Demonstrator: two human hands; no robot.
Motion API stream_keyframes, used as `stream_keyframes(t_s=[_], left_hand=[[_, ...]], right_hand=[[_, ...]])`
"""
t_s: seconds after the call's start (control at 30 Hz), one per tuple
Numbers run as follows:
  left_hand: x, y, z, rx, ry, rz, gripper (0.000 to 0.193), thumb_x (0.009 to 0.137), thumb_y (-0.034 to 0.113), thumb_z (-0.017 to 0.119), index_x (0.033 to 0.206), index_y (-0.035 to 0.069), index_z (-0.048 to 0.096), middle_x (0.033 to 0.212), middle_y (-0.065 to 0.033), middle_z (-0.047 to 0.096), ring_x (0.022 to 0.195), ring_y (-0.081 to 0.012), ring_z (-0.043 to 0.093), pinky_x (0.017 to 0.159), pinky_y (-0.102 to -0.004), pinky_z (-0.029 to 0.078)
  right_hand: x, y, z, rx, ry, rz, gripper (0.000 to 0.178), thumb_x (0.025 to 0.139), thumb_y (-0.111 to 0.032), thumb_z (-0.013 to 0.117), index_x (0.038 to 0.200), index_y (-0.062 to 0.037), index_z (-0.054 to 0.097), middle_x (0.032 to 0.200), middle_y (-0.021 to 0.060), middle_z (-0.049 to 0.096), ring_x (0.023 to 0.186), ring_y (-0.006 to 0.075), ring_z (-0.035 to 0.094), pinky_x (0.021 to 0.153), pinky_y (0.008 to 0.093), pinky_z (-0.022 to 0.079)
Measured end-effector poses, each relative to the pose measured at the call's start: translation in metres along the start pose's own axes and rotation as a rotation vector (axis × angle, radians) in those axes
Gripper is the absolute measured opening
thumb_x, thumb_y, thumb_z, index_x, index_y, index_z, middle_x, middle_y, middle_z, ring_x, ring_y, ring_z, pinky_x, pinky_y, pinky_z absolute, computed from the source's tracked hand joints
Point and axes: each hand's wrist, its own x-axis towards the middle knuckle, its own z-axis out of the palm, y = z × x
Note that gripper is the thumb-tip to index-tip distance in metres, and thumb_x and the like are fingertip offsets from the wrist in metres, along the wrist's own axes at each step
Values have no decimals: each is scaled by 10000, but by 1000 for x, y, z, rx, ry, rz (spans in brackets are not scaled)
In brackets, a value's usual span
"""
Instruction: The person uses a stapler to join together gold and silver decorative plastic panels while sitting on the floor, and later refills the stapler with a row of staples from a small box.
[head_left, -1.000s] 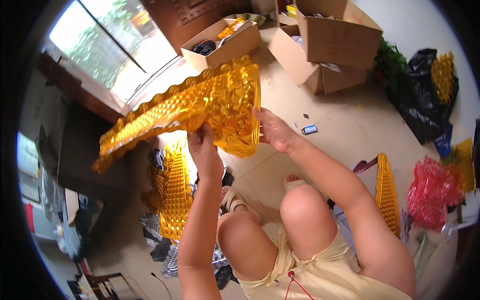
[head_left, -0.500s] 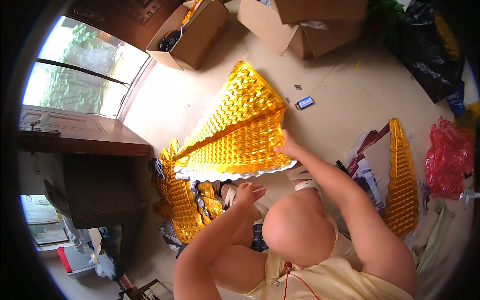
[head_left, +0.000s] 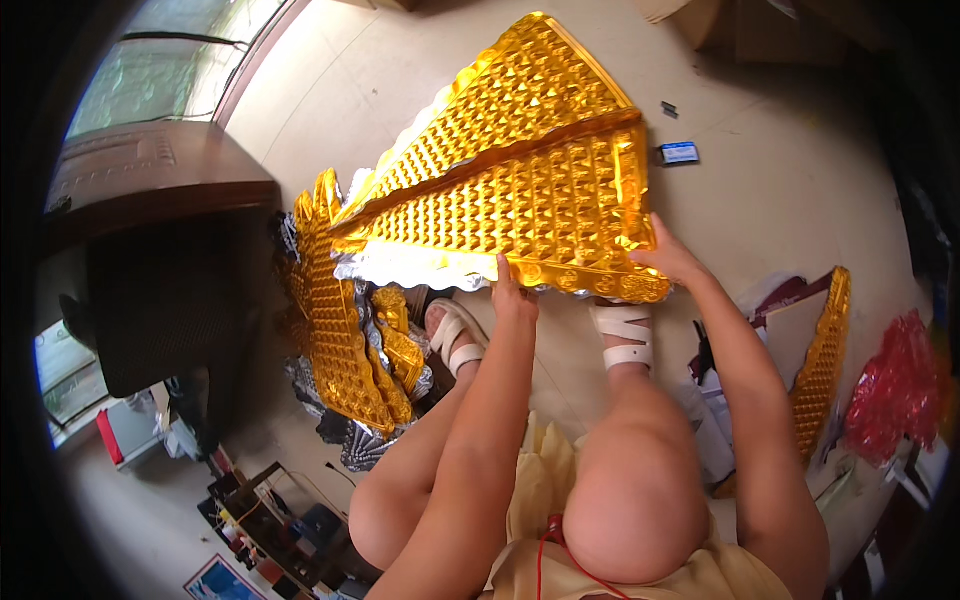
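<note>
A large fan-shaped sheet of embossed gold foil (head_left: 470, 185) with a silvery wavy edge spreads out ahead of me, a dark fold line running along it. My right hand (head_left: 672, 258) grips its near right corner, fingers closed on the foil. At the near edge, my left hand (head_left: 513, 295) has a finger over the silver rim and is closed on it; its other fingers are partly hidden. Left of my feet lies a pile of gold and silver foil pieces (head_left: 345, 350), which the sheet's narrow left end overlaps.
A small blue-and-white box (head_left: 679, 153) lies on the floor beyond the sheet. On the right are another gold foil piece (head_left: 825, 350) and crumpled red plastic (head_left: 897, 390). Cardboard boxes (head_left: 765, 30) stand at the back. A black mesh chair (head_left: 160, 310) is at left, near a brown door (head_left: 150, 175).
My left hand has reached forward from beside the sheet and taken its near edge. The sheet appears flatter and larger. The view has tilted down, bringing my knees and feet into fuller sight.
</note>
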Motion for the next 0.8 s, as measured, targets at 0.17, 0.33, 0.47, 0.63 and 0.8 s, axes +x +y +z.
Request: stream_keyframes(t_s=[0.17, 0.33, 0.47, 0.63, 0.8], left_hand=[[6, 30, 25, 325, 161, 508, 276, 791, 156, 745, 928, 65, 523, 828, -67, 613, 717, -165, 597, 599, -325, 504], [-64, 45, 58, 186, 129, 739, 248, 862, 133, 663, 867, 23, 442, 873, -98, 600, 732, -164, 568, 633, -309, 497], [-70, 23, 27, 181, 247, 739, 242, 915, 131, 578, 1026, -17, 421, 1051, -166, 569, 864, -216, 585, 770, -354, 523], [-38, 4, -32, 123, 88, 324, 230, 900, 165, 601, 1085, 53, 521, 1030, -73, 584, 825, -162, 596, 694, -234, 508], [-37, -40, -43, 26, 38, -197, 350, 851, 301, 669, 1101, 95, 538, 1021, -38, 588, 911, -174, 584, 793, -290, 511]], right_hand=[[24, 9, 15, 103, 148, -93, 787, 772, -174, 712, 1382, 3, 247, 1262, 158, 509, 1153, 224, 494, 979, 323, 385], [49, -6, 44, 61, 224, -121, 815, 729, -178, 756, 1376, -5, 290, 1290, 159, 485, 1178, 241, 475, 976, 335, 392], [49, -2, 28, 227, 176, -148, 828, 730, -174, 767, 1374, 24, 286, 1253, 176, 521, 1145, 236, 513, 948, 336, 427], [51, 38, 24, 221, 135, -79, 763, 697, -270, 778, 1303, 9, 407, 1235, 204, 547, 1126, 292, 544, 948, 365, 422], [39, 46, 33, 239, 39, -40, 758, 708, -260, 767, 1301, 51, 411, 1279, 230, 506, 1184, 293, 501, 985, 353, 394]])
